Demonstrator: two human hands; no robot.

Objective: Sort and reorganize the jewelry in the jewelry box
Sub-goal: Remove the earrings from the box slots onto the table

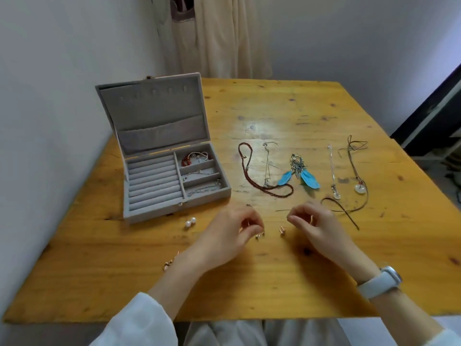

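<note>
A person sits at a yellow wooden table [249, 283], seen from above through a head-worn camera. Both hands hover low over the table near its middle. The left hand [232, 236] has its fingers curled and appears to pinch a small gold piece at the fingertips; another tiny gold piece [259, 235] lies on the table just at its 3 o'clock. The right hand [314, 226] also has curled fingers, with a thin gold bit showing between them; what it is cannot be made out. A small gold earring [282, 231] lies between the two hands. The right wrist wears a white watch [381, 280].

At 10 o'clock from the hands stands the grey jewelry box [139, 208], its lid raised. Its left half holds padded ring rolls; its right half has three compartments, the farthest holding a red beaded bracelet [189, 158], the other two holding thin silver chains.

Two pearl earrings [189, 223] lie on the table just in front of the box. A gold piece [169, 263] lies beside the left wrist, at 7 o'clock from the hand.

At 12 o'clock from the hands, laid out in a row, are a brown cord necklace [249, 176], a thin silver chain [267, 166], blue feather earrings [299, 176], a silver pendant necklace [333, 176] and, at 2 o'clock, a dark cord necklace with a white disc [359, 188].
</note>
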